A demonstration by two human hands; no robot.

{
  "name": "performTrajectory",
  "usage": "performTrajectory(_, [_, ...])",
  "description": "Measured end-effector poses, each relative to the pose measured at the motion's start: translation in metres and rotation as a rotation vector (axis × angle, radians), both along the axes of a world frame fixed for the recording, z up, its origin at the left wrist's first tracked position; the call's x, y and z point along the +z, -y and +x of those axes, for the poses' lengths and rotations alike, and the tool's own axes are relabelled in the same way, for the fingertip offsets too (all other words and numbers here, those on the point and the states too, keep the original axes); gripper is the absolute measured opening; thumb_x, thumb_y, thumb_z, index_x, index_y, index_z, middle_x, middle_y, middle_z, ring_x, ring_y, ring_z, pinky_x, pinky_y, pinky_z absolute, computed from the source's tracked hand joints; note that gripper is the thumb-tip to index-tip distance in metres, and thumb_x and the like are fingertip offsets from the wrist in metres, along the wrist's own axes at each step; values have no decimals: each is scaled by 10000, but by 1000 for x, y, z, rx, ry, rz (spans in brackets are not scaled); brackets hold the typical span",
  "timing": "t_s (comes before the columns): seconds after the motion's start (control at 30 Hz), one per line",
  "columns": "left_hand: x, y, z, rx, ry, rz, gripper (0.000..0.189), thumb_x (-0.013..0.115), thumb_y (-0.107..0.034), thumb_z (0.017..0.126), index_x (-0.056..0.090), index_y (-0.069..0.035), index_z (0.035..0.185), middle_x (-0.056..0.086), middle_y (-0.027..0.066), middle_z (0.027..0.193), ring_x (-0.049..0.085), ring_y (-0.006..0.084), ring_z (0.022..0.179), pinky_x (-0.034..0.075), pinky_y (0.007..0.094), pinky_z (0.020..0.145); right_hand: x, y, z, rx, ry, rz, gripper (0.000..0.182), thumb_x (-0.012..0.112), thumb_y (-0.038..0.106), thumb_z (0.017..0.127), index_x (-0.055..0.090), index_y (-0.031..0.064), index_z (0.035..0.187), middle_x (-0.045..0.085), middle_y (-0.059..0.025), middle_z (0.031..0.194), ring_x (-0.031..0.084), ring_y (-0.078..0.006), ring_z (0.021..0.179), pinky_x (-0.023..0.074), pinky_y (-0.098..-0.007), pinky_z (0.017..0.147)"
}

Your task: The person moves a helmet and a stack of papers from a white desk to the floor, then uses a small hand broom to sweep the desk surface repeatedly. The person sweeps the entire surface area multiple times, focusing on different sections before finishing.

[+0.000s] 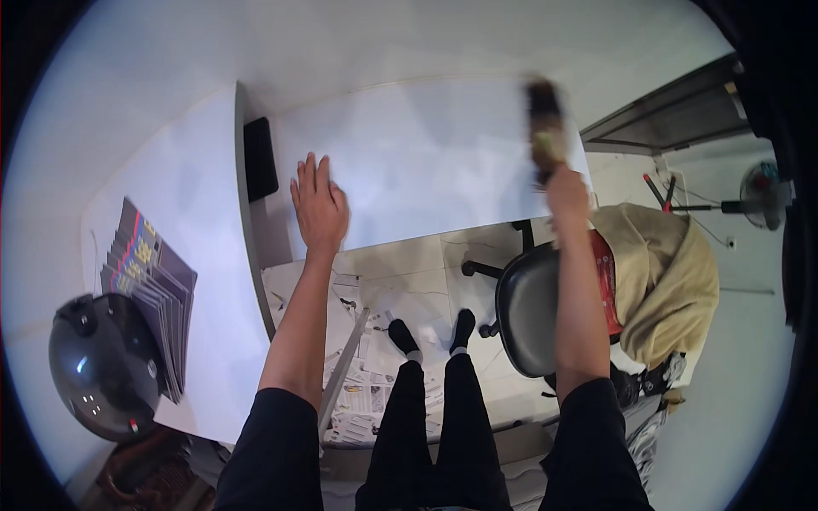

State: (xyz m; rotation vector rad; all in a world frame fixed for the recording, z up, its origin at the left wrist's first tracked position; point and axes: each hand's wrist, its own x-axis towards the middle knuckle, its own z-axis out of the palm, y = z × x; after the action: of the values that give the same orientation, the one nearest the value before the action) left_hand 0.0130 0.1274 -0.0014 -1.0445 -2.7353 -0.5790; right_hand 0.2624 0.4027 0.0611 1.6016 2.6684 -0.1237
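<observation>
My right hand (567, 198) grips a brush-like object (546, 128) over the right end of a white desk (422, 160). It is dark at its far end and brown lower down, and motion blur hides its exact kind. Toward the desk's left side, my left hand (321, 214) is palm down with its fingers extended, holding nothing. It appears to rest on the white top. A flat black object (259, 158) lies left of that hand, beside the upright edge of a raised white surface (172, 153).
Left, a dark helmet (105, 367) sits beside a fanned stack of booklets (156, 300). A black office chair (530, 310) stands below the desk, near a tan cloth (664, 274). Farther right is a fan (760, 195). Printed sheets (364, 396) cover floor near a long bar (345, 364).
</observation>
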Motion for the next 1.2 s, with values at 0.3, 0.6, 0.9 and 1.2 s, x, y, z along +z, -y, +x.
performTrajectory(0.3, [-11, 7, -13, -26, -15, -50, 463, 418, -119, 872, 424, -67, 1332, 341, 166, 1430, 279, 325, 1347, 188, 475, 1112, 11, 148, -92, 434, -24, -375, 263, 439, 100, 869, 610, 24, 1054, 660, -184, 808, 670, -314, 764, 544, -434, 699])
performTrajectory(0.6, [2, -7, -2, -79, -8, -11, 460, 423, -96, 869, 427, -57, 1328, 328, 154, 1440, 272, 335, 1350, 196, 490, 1102, 15, -4, -3, -34, 17, 122, 196, 491, 130, 856, 653, 38, 795, 671, -134, 758, 678, -251, 657, 541, -348, 532])
performTrajectory(0.9, [7, -3, 1, -117, 9, -29, 462, 392, -109, 883, 409, -54, 1342, 315, 160, 1445, 263, 342, 1349, 178, 502, 1101, 10, 77, 63, -223, -108, -333, 245, 477, 109, 870, 620, 3, 1039, 658, -188, 758, 665, -334, 664, 552, -410, 588])
performTrajectory(1.2, [-2, -4, 0, -121, -14, -31, 456, 390, -116, 883, 420, -58, 1334, 328, 159, 1436, 283, 349, 1336, 196, 504, 1094, 21, 129, 35, 146, -60, -365, 358, 459, 101, 861, 524, 31, 1206, 660, -179, 812, 675, -301, 680, 553, -409, 589])
